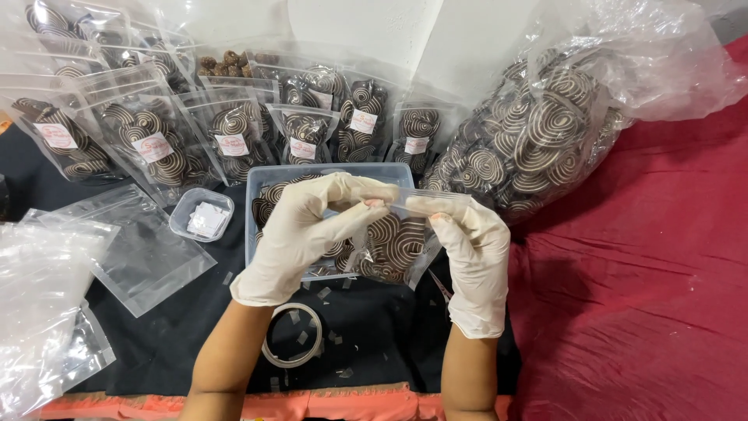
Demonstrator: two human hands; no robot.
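Both hands wear white gloves. My left hand point(308, 230) and my right hand point(471, 249) pinch the top strip of a small clear pouch point(401, 245) filled with brown-and-cream spiral cookies. The pouch hangs between the hands, over a clear plastic tub point(257, 183) that holds more of the same cookies. The fingertips of both hands meet along the pouch's top edge.
Several filled, labelled pouches point(152, 148) stand in rows at the back. A large clear bag of loose cookies point(538, 132) lies at the right on red cloth point(647, 288). Empty pouches point(140, 249), a small tub of labels point(201, 214) and a tape roll point(292, 335) lie on black cloth.
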